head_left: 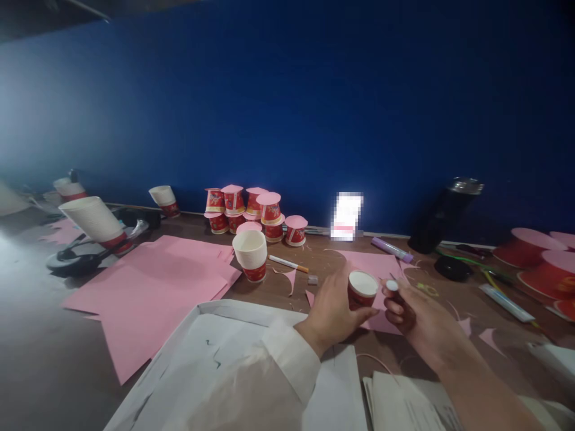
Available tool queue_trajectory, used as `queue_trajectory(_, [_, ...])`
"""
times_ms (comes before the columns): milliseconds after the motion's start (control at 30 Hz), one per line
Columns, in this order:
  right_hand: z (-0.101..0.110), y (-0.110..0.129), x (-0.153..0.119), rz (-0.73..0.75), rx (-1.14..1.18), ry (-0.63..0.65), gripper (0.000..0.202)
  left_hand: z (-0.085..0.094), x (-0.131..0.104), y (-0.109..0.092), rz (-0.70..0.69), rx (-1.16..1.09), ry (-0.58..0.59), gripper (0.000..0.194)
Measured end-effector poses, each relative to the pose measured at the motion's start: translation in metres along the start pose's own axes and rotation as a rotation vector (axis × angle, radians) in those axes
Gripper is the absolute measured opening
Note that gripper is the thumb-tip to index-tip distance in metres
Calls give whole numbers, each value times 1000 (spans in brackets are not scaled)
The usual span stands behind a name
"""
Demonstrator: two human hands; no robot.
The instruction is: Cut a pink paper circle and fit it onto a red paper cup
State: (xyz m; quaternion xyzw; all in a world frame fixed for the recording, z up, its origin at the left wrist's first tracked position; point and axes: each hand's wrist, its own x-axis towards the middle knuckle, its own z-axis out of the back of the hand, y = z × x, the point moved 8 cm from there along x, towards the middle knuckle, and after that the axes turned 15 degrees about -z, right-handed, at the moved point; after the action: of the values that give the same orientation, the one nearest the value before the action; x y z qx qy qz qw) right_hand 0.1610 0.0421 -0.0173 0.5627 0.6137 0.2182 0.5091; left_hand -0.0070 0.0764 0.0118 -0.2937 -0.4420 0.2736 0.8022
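My left hand (330, 308) is closed around a red paper cup (363, 284) with a white inside. The cup stands upright, mouth up, over a pink paper sheet (371, 261) on the brown table. Just right of the cup, my right hand (420, 314) is closed on a small stick with a round white end (392, 285). Most of that stick is hidden in my fingers, so its exact kind does not show. Behind the cup lies a purple, tube-shaped glue stick (392, 249). Pink paper scraps (465, 326) are scattered near my right hand.
Stacked red cups with pink paper discs (269, 208) stand by the blue wall. Nested white-rimmed cups (250, 254), a marker (288, 263) and pink sheets (166, 281) lie leftward. A white box lid (224, 353) sits in front; a black flask (442, 215) leans right.
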Motion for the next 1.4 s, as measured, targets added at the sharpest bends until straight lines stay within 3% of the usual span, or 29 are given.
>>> queue_trajectory(267, [0, 3, -4, 14, -18, -16, 34, 2, 2, -5, -24, 24, -21, 89])
queue_trajectory(500, [-1, 8, -6, 49, -88, -40, 38, 3, 1, -5, -60, 41, -52, 81])
queue_trajectory(633, [6, 21, -12, 167, -283, -186, 42, 3, 1, -2, 10, 26, -41, 78])
queue_trajectory(800, [-2, 45, -35, 435, -793, -472, 34, 5, 2, -2, 49, 24, -39, 58])
queue_trajectory(1067, [-23, 45, -43, 709, -1070, -429, 30, 6, 6, -8, 15, 14, -31, 49])
queue_trajectory(1400, [-19, 48, -45, 761, -1097, -514, 28, 6, 6, -9, 0, 4, -39, 40])
